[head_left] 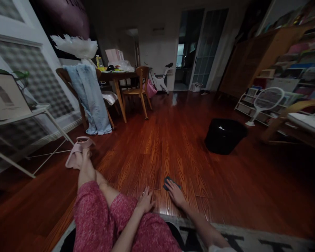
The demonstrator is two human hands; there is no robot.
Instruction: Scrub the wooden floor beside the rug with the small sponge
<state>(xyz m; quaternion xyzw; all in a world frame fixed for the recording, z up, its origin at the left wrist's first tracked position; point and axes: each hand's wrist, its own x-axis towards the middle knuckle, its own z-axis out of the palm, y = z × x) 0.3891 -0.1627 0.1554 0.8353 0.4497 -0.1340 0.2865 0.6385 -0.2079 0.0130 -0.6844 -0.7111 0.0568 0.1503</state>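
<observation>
I sit on a rug [241,238] at the edge of a red wooden floor [173,147], legs in pink trousers stretched to the left. My left hand [146,201] rests on my knee with fingers lying flat and holds nothing. My right hand [175,193] reaches out to the floor, fingers flat on a small dark cloth [168,182] that shows just beyond the fingertips.
A black round bin [224,135] stands on the floor ahead right. A pink slipper [78,150] is on my foot at left. A dining table with wooden chairs [136,91] and hanging jeans [90,98] stands at back left. A white rack [28,119] is at left, shelves at right.
</observation>
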